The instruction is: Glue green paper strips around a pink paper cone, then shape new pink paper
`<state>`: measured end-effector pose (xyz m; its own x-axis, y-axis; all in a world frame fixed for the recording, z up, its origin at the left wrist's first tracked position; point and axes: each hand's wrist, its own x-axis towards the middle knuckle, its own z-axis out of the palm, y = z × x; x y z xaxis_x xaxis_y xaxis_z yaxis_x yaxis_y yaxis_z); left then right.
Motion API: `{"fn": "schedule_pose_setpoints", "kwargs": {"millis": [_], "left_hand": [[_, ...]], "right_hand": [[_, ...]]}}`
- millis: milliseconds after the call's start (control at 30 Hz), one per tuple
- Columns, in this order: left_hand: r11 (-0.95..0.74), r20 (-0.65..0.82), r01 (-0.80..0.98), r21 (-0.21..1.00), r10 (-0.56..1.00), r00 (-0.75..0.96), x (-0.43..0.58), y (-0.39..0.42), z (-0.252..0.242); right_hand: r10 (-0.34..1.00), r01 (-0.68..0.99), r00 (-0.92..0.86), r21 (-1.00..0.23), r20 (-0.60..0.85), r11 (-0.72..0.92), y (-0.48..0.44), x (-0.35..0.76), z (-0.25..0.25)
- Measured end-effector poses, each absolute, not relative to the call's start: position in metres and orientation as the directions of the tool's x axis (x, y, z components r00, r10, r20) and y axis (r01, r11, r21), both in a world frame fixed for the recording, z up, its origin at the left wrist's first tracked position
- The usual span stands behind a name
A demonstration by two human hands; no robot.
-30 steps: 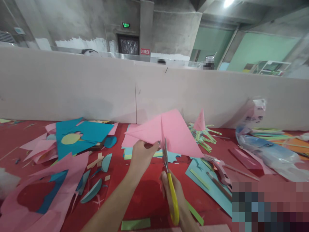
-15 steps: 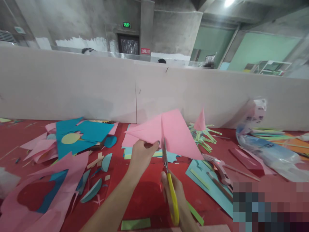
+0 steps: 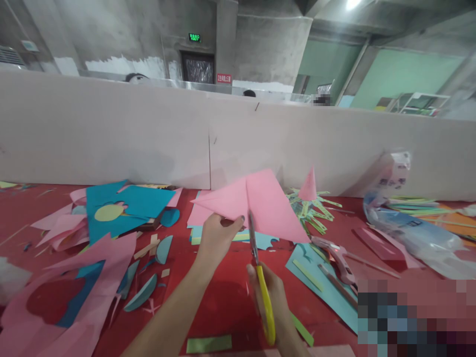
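Note:
A pink paper sheet point(image 3: 273, 210) is held up near the middle of the red table. My left hand point(image 3: 220, 237) pinches its lower edge, left of a slit running up the sheet. In my right hand point(image 3: 273, 292) are scissors point(image 3: 265, 302) with yellow handles; my fingers are wrapped round the handles. The scissor blades point away from me and sit at the slit, looking nearly closed. Behind the left part of the sheet lie more pink paper and light blue and green pieces.
Blue point(image 3: 148, 201) and pink scraps point(image 3: 115, 277) lie left. Right are a pink cone point(image 3: 308, 186) on green strips, a glue gun point(image 3: 339, 258), light blue paper point(image 3: 320, 285) and a plastic bag point(image 3: 420, 235). A pale partition point(image 3: 156, 134) stands behind the table.
The right part of the pink sheet has shifted slightly left. The scissors and my right hand have moved slightly left too, and my left hand is almost unmoved.

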<state>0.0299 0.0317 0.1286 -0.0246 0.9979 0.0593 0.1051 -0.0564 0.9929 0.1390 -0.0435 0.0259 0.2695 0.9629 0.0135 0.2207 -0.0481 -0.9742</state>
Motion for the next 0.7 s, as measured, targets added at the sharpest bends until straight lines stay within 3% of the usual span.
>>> {"fn": "schedule_pose_setpoints", "kwargs": {"millis": [367,700], "left_hand": [[-0.059,0.062,0.120,0.991,0.998,-0.017,0.0278,0.0343,0.1262],[-0.058,0.060,0.125,0.990,0.998,-0.012,0.0285,0.0344,0.1257]], "right_hand": [[0.960,0.313,0.278,-0.948,0.027,-0.064,-0.0450,0.1391,0.0360],[0.972,0.224,0.236,-0.974,0.019,-0.036,-0.0441,0.1408,0.0330]]}}
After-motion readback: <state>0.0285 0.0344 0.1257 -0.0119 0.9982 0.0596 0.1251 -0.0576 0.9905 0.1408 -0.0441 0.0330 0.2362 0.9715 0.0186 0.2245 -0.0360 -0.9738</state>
